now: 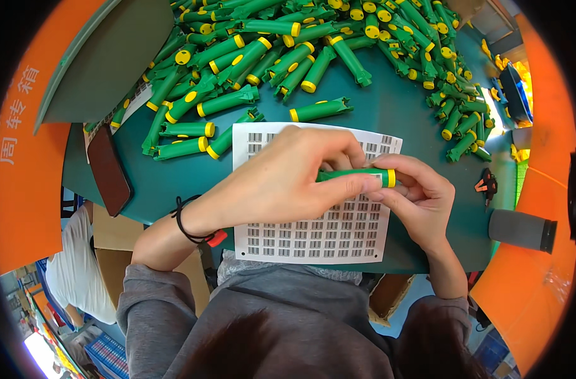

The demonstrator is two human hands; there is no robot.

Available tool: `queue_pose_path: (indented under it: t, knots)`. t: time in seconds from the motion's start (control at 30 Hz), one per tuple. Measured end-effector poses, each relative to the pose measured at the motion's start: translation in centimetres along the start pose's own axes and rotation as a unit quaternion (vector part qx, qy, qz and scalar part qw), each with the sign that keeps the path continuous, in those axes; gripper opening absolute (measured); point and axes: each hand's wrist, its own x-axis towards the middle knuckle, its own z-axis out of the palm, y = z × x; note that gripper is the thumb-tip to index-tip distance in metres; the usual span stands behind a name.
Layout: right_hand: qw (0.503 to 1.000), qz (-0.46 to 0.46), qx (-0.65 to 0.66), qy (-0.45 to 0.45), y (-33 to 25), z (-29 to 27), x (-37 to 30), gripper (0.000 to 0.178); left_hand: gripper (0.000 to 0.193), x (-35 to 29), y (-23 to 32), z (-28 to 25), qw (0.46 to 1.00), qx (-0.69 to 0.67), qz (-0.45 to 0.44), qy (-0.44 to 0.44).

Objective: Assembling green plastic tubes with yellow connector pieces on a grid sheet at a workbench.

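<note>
Both hands hold one green plastic tube (356, 172) with a yellow end cap, low over a white sheet of barcode labels (313, 242). My left hand (289, 170) is closed round the tube, its thumb along the near side. With thumb and fingers, my right hand (422, 191) pinches the capped end. A small white label shows on the tube beside the yellow cap. Part of the tube is hidden behind my left hand. The sheet lies flat on the dark green table (206, 180), partly covered by my hands. Just beyond it lies a loose green tube (319, 110).
Many similar green tubes (288, 54) are heaped across the back of the table. A dark red-brown flat case (109, 169) lies at the left edge. On the right are a grey cup (518, 230) and a small black-and-orange tool (487, 184). A person in white (79, 271) is at left.
</note>
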Motion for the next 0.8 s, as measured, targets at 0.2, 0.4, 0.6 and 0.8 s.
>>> queue_pose_path:
  t: [0.2, 0.4, 0.6, 0.8]
  knots:
    - [0.994, -0.055, -0.092, -0.002, 0.7, -0.4, 0.3, 0.041, 0.034, 0.9, -0.1, -0.2, 0.986, -0.091, -0.131, -0.055]
    - [0.999, -0.011, -0.035, 0.009, 1.0, -0.2, 0.6, 0.042, 0.027, 0.3, -0.5, 0.8, 0.995, 0.090, 0.025, 0.019]
    - [0.968, -0.099, -0.225, 0.041, 1.1, -2.8, 2.1, 0.049, 0.017, -1.5, 2.1, -3.6, 0.940, 0.220, 0.127, 0.226]
    - [0.929, -0.019, -0.369, 0.013, 1.5, -4.2, 2.5, 0.034, 0.036, -9.9, 7.7, -22.8, 0.568, 0.526, 0.004, 0.633]
